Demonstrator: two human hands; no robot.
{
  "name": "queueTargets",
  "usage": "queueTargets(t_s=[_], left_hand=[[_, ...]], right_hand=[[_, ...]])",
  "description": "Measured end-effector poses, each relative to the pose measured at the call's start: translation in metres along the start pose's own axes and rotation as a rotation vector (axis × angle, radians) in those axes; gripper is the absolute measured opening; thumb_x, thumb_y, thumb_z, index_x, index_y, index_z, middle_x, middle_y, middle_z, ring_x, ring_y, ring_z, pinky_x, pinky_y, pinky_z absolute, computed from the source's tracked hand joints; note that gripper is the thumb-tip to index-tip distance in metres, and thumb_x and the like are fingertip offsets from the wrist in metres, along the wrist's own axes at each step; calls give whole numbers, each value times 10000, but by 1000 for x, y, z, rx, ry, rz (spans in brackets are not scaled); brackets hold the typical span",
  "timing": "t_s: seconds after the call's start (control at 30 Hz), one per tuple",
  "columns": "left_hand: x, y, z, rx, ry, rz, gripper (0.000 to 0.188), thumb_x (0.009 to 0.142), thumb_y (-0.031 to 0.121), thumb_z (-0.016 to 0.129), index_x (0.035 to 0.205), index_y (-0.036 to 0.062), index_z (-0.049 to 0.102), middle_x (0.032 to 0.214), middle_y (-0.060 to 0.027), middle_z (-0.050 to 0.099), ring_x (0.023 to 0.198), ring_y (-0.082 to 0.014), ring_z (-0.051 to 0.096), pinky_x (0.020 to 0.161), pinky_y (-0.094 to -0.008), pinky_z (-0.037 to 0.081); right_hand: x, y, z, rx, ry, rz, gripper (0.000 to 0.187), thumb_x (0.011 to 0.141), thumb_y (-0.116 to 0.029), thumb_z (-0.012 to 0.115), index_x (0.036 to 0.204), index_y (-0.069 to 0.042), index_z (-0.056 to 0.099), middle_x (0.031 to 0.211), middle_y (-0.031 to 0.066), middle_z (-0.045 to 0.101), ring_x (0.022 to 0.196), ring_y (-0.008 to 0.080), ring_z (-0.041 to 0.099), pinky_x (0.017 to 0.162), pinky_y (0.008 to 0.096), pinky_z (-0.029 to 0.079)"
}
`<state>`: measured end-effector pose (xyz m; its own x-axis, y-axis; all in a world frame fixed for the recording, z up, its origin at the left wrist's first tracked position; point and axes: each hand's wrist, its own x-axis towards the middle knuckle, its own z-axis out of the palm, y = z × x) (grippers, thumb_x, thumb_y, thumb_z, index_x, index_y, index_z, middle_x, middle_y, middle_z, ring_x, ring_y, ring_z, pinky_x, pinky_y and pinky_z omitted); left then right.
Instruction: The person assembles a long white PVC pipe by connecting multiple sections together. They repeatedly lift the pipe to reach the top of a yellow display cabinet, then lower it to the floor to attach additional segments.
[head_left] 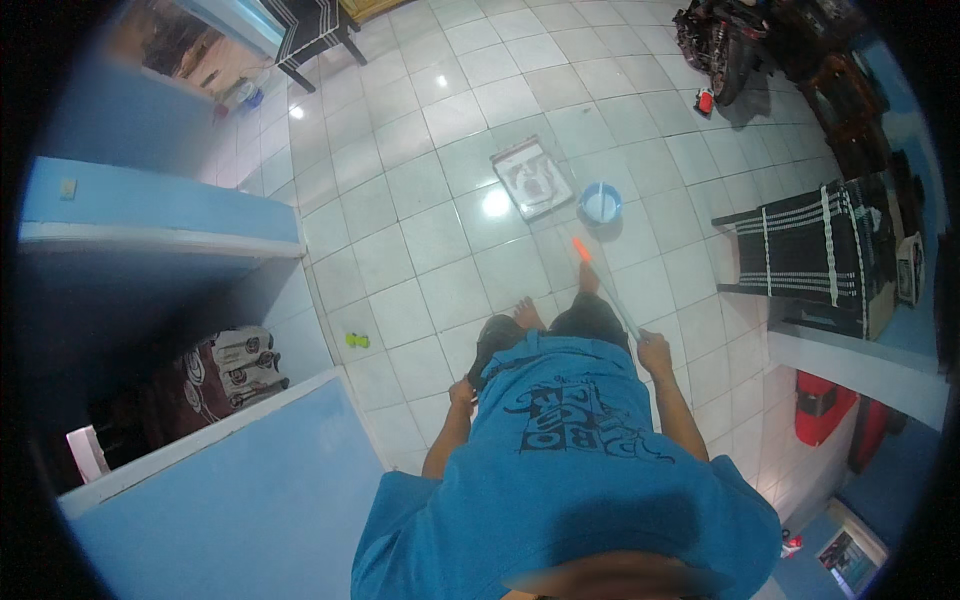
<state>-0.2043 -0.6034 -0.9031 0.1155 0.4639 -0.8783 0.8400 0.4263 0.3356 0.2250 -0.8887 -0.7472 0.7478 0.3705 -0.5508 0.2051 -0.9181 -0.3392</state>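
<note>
1. Rod (pixel 616 304), one, slim and grey, with an orange tip (pixel 581 247); exact kind too small to tell. Location: slanting above the tiled floor (pixel 430 240), well in from its left and right edges.
2. Right hand (pixel 653 353), mine: fingers wrapped round the rod's near end, beside my right thigh.
3. Long axis of rod: from my right fingers it runs forward and to the left, past my right foot (pixel 588 280), orange tip foremost. Contact between tip and tiles: cannot tell.
4. Panel (pixel 533 180), flat, rectangular, pale with grey markings, lying on the floor ahead and left of the tip. Its long axis runs nearly the same way as the rod, which points toward its near short edge; tip and panel stand apart.
5. Basin (pixel 585 203), round, blue, whitish inside, just beside the panel's right long edge, ahead of the tip and slightly right.
6. Left hand (pixel 462 393), mine: low by my left leg, farther than the right from panel and basin. Whether its fingers are loose or gripping, I cannot tell.
7. Small green article (pixel 357 340), near the floor's left edge, well apart from the rod.
</note>
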Motion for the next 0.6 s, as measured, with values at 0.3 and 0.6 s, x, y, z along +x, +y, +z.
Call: queueTargets(t_s=[0.3,0.6], left_hand=[[-6,37,-6,-460,102,83,351,951,353,638,1100,35,651,1010,-121,666,851,-292,695,722,-477,582],[-43,83,-19,-750,138,-36,455,995,373,596,1292,30,567,1075,-123,664,862,-257,690,693,-405,563]], right_hand=[[78,-75,22,88,90,-111,371,946,-250,500,1149,-54,741,1087,299,703,1014,487,676,916,551,534],[90,-63,14,-60,0,-61,323,928,-272,553,1112,-86,742,1076,256,718,1038,472,682,898,546,548]])
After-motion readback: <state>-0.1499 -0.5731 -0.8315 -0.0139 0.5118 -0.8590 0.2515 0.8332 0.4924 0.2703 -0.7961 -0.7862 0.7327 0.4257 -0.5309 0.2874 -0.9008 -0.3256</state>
